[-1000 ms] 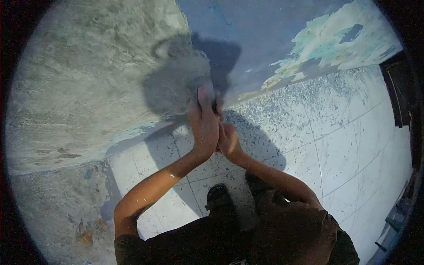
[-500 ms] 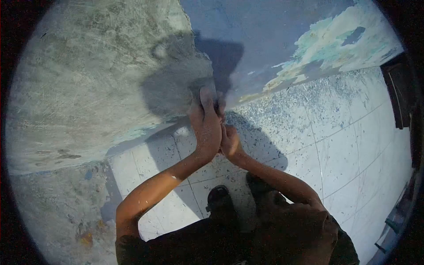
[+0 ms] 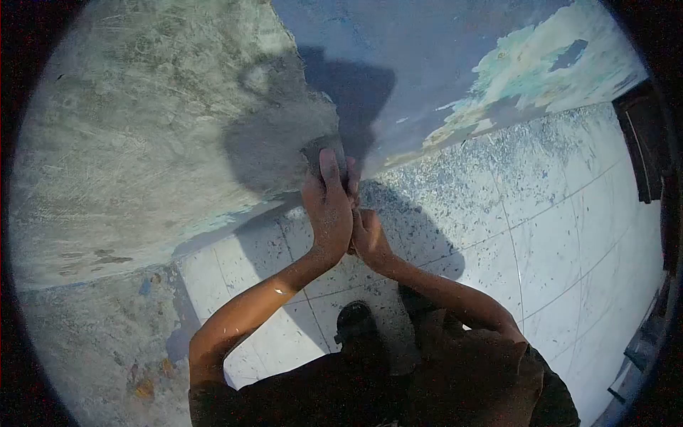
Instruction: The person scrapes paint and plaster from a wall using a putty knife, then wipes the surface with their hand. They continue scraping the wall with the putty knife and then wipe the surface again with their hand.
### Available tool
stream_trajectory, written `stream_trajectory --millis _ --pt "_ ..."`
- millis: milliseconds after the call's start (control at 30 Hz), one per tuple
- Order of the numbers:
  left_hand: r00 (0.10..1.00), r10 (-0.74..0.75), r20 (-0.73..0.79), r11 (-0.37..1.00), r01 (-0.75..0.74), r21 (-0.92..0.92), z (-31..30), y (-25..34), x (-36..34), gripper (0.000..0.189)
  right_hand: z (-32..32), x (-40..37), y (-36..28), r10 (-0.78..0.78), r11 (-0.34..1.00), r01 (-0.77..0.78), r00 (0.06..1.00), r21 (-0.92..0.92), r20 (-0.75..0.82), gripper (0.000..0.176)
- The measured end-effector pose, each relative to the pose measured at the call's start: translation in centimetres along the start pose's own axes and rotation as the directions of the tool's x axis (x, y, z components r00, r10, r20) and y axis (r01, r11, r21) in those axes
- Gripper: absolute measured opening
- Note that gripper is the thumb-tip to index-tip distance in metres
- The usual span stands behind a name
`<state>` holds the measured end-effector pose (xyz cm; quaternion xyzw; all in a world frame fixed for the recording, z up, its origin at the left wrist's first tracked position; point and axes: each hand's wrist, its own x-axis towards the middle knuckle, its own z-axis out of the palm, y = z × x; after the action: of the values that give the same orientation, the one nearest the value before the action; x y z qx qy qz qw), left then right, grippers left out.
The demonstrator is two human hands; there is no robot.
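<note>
A dark, flat scraper (image 3: 314, 152) lies against the wall at the edge where bare grey plaster (image 3: 156, 121) meets blue paint (image 3: 427, 57). My left hand (image 3: 330, 213) is closed on its blade, with the thumb laid along the near face and the fingers behind. Just below and to the right, my right hand (image 3: 371, 240) is wrapped round what seems to be the scraper's handle, mostly hidden by the fingers. Both hands are close together, in front of the wall's foot.
Paint flakes lie scattered over the white tiled floor (image 3: 555, 242). A patch of pale and turquoise old paint (image 3: 526, 67) shows on the blue wall. At far right stands a dark object (image 3: 637, 142). My shoe (image 3: 356, 320) is on the tiles below my hands.
Both hands and the scraper have shifted slightly down along the paint edge. More of the blade shows above my left thumb.
</note>
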<state>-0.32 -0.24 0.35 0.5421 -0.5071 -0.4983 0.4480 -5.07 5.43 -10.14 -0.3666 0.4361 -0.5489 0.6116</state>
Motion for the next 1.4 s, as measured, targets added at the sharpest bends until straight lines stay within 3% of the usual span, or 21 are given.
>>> stream_trajectory --millis 67,167,267,367,533,600,667,767,867,967,1067,1167,1267,1400 --pt "0.997 -0.074 0.006 0.997 0.074 -0.023 0.2 0.7 -0.2 0.051 0.0 -0.2 -0.5 -0.116 0.993 0.116 0.993 -0.015 -0.012 0.061" --pt "1.0 0.019 -0.014 0.999 -0.019 -0.027 0.0 0.8 -0.3 0.051 0.3 -0.6 -0.3 -0.068 0.993 0.065 0.997 0.094 0.032 0.06" --pt "1.0 -0.013 -0.01 0.998 0.012 -0.065 -0.1 -0.4 0.4 0.05 -0.1 0.2 -1.1 -0.096 0.994 0.096 0.995 -0.051 0.014 0.059" --pt "0.99 0.139 0.002 0.981 -0.138 -0.137 0.8 0.8 0.7 0.05 -0.2 0.5 -3.1 -0.148 0.972 0.137 0.988 -0.193 -0.042 0.057" --pt "0.998 -0.005 -0.067 0.985 -0.007 -0.171 0.9 -0.2 0.2 0.049 -0.3 0.0 -1.3 -0.281 0.914 0.264 0.96 -0.307 -0.009 0.056" --pt "0.998 -0.045 -0.035 0.975 0.036 -0.22 0.9 -0.8 0.1 0.045 -0.7 -0.3 -0.8 -0.201 0.954 0.195 0.98 -0.226 -0.004 0.056" --pt "0.995 -0.072 0.068 0.965 0.087 -0.247 -0.3 -0.9 -0.1 0.043 -0.6 -0.8 -1.9 -0.001 0.999 0.003 0.999 -0.042 0.032 0.055" --pt "1.0 0.008 -0.002 0.988 -0.008 -0.152 0.3 -0.8 0.2 0.048 -0.6 -0.1 -0.7 0.024 0.995 -0.025 1.0 -0.095 -0.012 0.056" --pt "0.994 0.103 -0.039 0.987 -0.107 -0.119 1.3 1.9 0.7 0.048 0.2 0.7 -5.1 -0.072 0.963 0.041 0.992 -0.267 -0.105 0.057" --pt "0.999 0.007 0.032 1.0 -0.007 0.012 0.1 1.0 0.4 0.052 -0.8 0.9 -2.2 -0.032 0.985 0.028 0.999 -0.169 -0.021 0.059" --pt "0.999 -0.037 0.001 0.994 0.037 -0.098 0.8 1.0 -0.1 0.047 -1.0 0.2 -2.0 -0.078 0.975 0.074 0.997 -0.208 -0.013 0.061" --pt "0.999 0.043 0.004 0.984 -0.041 -0.171 1.2 2.5 0.2 0.047 -1.3 0.6 -4.6 -0.042 0.975 0.048 0.999 -0.215 0.029 0.057" --pt "1.0 -0.012 0.017 0.987 0.015 -0.16 0.5 0.4 0.1 0.048 -1.6 0.3 -2.4 -0.15 0.949 0.157 0.988 -0.274 0.046 0.056" --pt "0.999 -0.012 0.035 0.937 0.023 -0.348 1.7 1.2 0.0 0.05 -2.3 -0.1 -4.7 -0.325 0.852 0.296 0.946 -0.432 0.006 0.049"
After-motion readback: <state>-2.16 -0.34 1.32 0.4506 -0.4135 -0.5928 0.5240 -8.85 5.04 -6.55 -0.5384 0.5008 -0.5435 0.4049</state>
